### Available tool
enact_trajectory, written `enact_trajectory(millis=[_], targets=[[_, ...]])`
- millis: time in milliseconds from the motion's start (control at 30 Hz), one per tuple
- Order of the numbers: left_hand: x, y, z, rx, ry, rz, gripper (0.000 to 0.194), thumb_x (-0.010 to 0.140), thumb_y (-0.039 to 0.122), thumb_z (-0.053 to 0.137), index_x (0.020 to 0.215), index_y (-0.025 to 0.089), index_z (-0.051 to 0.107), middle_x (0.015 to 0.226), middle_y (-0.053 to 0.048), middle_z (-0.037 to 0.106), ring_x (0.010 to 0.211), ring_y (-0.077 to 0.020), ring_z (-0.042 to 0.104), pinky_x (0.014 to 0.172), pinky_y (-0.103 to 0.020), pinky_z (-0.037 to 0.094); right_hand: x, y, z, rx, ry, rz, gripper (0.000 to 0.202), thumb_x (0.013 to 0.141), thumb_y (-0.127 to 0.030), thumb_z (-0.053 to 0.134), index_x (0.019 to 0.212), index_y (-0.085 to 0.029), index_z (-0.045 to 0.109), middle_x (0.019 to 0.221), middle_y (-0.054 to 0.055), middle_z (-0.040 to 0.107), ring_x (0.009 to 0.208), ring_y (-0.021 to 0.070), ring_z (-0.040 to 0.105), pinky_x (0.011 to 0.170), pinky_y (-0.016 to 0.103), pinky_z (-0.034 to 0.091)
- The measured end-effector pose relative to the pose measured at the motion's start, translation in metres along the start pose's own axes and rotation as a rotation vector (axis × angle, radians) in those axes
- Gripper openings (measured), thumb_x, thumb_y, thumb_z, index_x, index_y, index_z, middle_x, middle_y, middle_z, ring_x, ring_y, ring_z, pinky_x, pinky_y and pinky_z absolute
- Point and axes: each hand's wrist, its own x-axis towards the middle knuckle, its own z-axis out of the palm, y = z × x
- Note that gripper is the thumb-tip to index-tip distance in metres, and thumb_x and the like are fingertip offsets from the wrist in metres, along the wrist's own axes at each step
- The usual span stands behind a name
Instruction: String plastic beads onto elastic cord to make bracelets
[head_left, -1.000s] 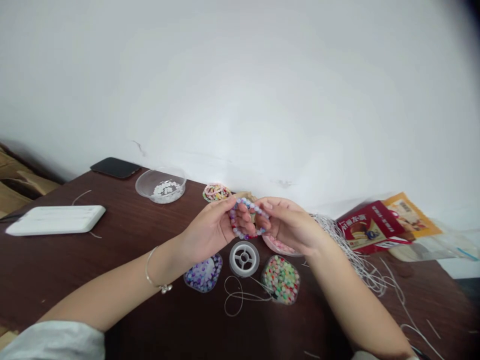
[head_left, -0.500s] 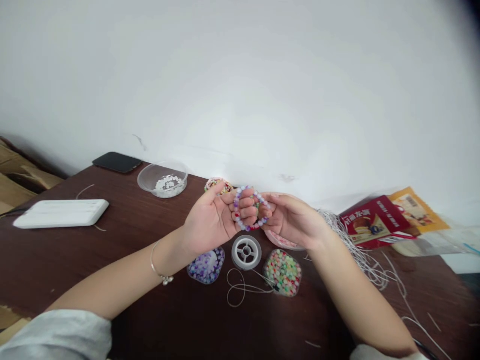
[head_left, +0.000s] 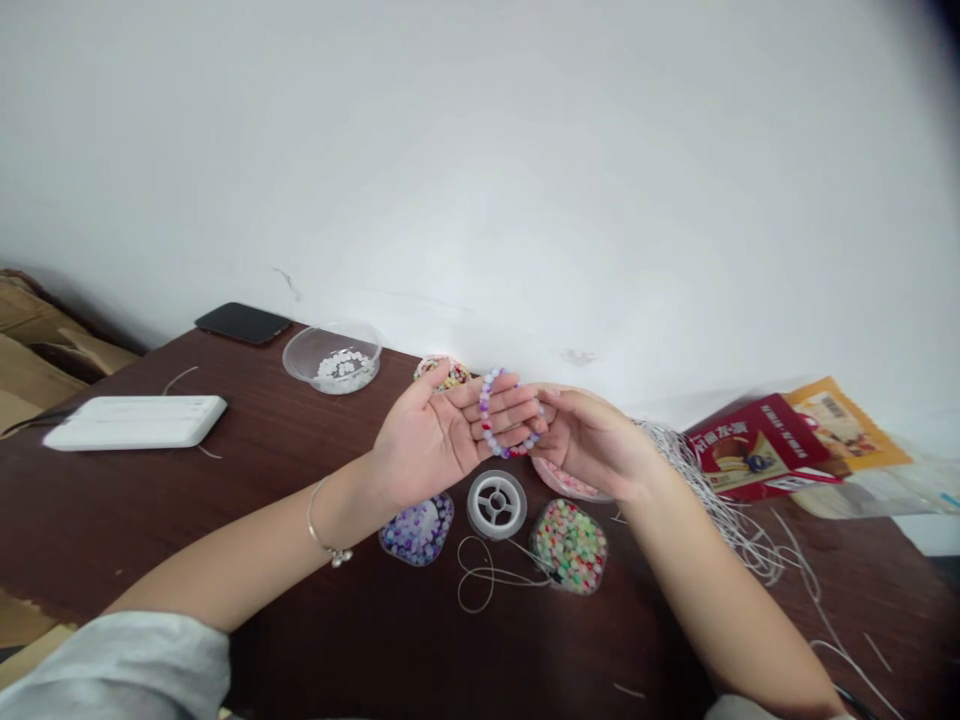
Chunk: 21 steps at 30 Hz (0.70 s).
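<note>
A beaded bracelet (head_left: 486, 410) of purple, pale blue and a few red beads lies across the fingers of my left hand (head_left: 431, 440). That hand is palm up, its fingers stretched out toward the right. My right hand (head_left: 589, 435) pinches the bracelet's right side between thumb and fingers, partly hiding those beads. Below the hands sits a white spool (head_left: 496, 506). A box of purple and blue beads (head_left: 417, 530) is left of the spool, and a box of red and green beads (head_left: 570, 547) right of it. Loose cord (head_left: 477, 590) curls between them.
Farther back are a clear bowl of white beads (head_left: 334, 365), a coil of multicoloured beads (head_left: 442, 372) and a phone (head_left: 242, 322). A white power bank (head_left: 135, 422) lies left. Pink beads (head_left: 570, 484), tangled white cord (head_left: 724, 515) and snack packets (head_left: 765, 445) are at right.
My left fingers have straightened from a curl and now lie flatter against the bracelet. My right hand keeps its pinch. The whole view has shifted slightly.
</note>
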Motion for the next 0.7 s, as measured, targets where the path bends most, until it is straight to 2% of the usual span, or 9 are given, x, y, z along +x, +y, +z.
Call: enact_trajectory(millis=[367, 467, 700], targets=[[-0.0007, 0.0000, -0.0010, -0.038, -0.065, -0.010, 0.058, 0.094, 0.043, 0.025, 0.102, 0.005, 0.068, 0.099, -0.014, 0.072, 0.099, -0.0230, 0.066, 0.092, -0.036, 0.048, 0.0009, 0.0013, 0.0002, 0.053, 0.034, 0.009, 0.012, 0.083, -0.021, 0.059, 0.091, -0.012, 0.062, 0.070, 0.000, 0.058, 0.060, 0.0065, 0.053, 0.054, 0.018, 0.041], [-0.0007, -0.0003, -0.0015, -0.060, -0.080, -0.011, 0.053, 0.094, 0.035, 0.026, 0.104, 0.003, 0.067, 0.102, -0.015, 0.071, 0.101, -0.0223, 0.065, 0.094, -0.035, 0.047, 0.0017, 0.0029, -0.0018, 0.056, 0.033, 0.006, 0.014, 0.082, -0.022, 0.062, 0.091, -0.012, 0.063, 0.071, 0.000, 0.059, 0.063, 0.0064, 0.054, 0.058, 0.018, 0.043], [-0.0005, -0.0046, -0.0039, -0.027, -0.082, 0.019, 0.035, 0.088, 0.010, 0.036, 0.104, 0.005, 0.067, 0.103, -0.013, 0.071, 0.101, -0.0202, 0.066, 0.093, -0.032, 0.050, 0.0024, 0.0034, -0.0005, 0.048, 0.044, 0.015, 0.011, 0.080, -0.024, 0.064, 0.083, -0.014, 0.063, 0.069, -0.001, 0.057, 0.060, 0.0062, 0.052, 0.054, 0.018, 0.040]])
